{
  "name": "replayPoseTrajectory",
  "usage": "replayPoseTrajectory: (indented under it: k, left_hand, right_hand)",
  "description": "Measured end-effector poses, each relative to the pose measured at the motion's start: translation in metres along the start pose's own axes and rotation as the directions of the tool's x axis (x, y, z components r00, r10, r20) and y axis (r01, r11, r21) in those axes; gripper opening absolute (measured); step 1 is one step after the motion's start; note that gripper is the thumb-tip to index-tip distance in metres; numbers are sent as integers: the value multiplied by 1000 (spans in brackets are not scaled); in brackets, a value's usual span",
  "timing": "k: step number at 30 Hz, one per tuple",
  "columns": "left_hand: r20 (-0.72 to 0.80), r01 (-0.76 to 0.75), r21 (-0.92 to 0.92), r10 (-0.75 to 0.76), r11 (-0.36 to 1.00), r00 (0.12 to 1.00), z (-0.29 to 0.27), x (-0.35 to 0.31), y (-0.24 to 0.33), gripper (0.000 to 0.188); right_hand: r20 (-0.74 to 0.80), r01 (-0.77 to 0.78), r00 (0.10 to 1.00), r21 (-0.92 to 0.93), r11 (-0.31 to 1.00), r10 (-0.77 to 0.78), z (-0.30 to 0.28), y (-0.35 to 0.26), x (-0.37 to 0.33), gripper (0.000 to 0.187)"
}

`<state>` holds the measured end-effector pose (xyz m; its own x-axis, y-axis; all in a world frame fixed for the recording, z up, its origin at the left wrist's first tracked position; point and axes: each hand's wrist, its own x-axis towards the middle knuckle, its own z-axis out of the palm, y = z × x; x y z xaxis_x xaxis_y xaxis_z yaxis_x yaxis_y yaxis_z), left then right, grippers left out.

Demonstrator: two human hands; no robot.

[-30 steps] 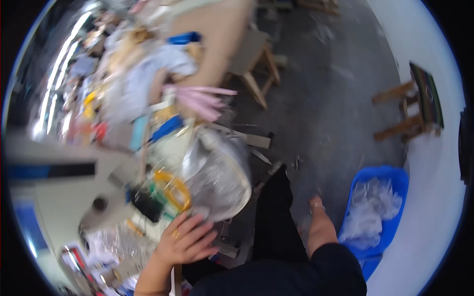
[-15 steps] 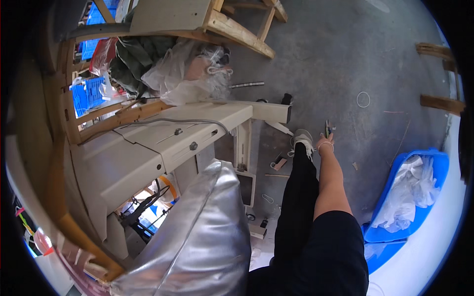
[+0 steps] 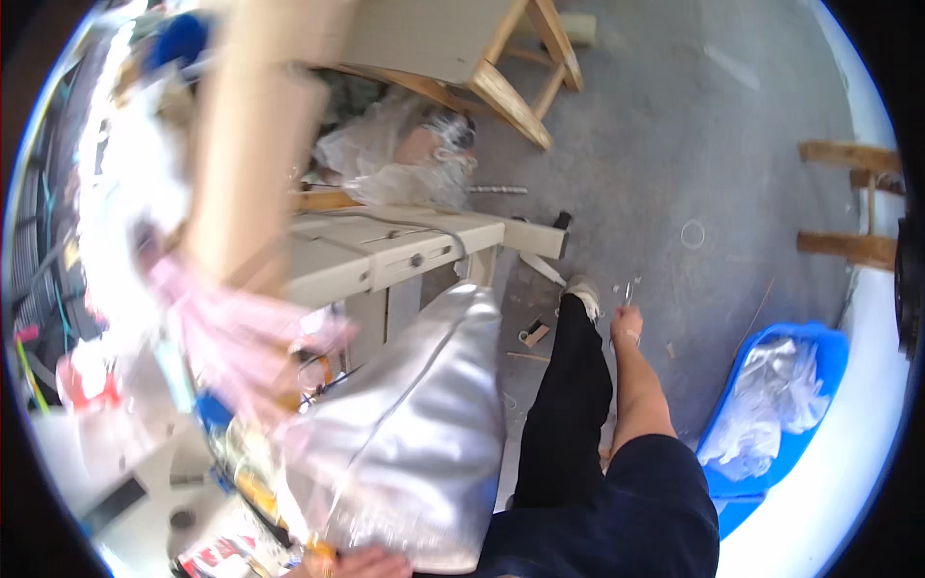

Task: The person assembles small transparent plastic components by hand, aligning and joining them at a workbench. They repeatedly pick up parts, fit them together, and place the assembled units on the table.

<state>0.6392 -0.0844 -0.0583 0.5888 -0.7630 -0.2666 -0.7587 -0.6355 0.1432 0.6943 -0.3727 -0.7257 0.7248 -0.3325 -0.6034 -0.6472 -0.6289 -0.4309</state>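
Note:
My right hand (image 3: 626, 326) is stretched out low over the floor beside my shoe. Its fingers are closed on a small metal tool that looks like thread snips (image 3: 629, 291); the blades are too small to make out well. A large shiny silver cover (image 3: 414, 414) with a seam down its length stands in front of me, its narrow end pointing away. At the lower edge of the view my left hand (image 3: 364, 563) shows in part, its fingers together over the cover's near edge. The palm and thumb are cut off or hidden.
A beige sewing-machine-like bench (image 3: 385, 255) and a wooden post (image 3: 251, 164) stand left. Blurred pink cloth (image 3: 241, 328) hangs there. A blue bin (image 3: 771, 385) of clear plastic stands right. Wooden legs (image 3: 848, 246) jut in at far right; a wooden-framed stand (image 3: 520, 96) is ahead.
The view has swung, and the left side is blurred. My left hand has come into sight at the cover's near edge. My right hand still holds the tool low over the floor.

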Motion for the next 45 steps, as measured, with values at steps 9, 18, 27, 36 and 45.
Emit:
replayPoseTrajectory:
  k: [9, 18, 27, 36, 45]
  left_hand:
    - [-611, 314, 143, -166, 939, 774, 17, -13, 48, 31]
    - [-137, 506, -560, -675, 656, 725, 170, -185, 259, 32]
    - [-480, 460, -762, -874, 456, 70, 165, -265, 332, 28]
    - [-623, 453, -723, -776, 522, -100, 183, -320, 373, 23]
    - [-630, 490, -732, -744, 473, -223, 192, -320, 386, 22]
  right_hand:
    - [-367, 42, 924, 368, 929, 103, -101, -45, -116, 48]
    - [-517, 786, 593, 539, 303, -617, -267, -232, -371, 28]
    - [-82, 977, 78, -194, 93, -994, -212, -337, -574, 33]
    - [-198, 977, 85, -176, 121, -976, -169, -388, -544, 32]
    - [-315, 978, 159, -80, 193, -936, -169, -385, -541, 36]
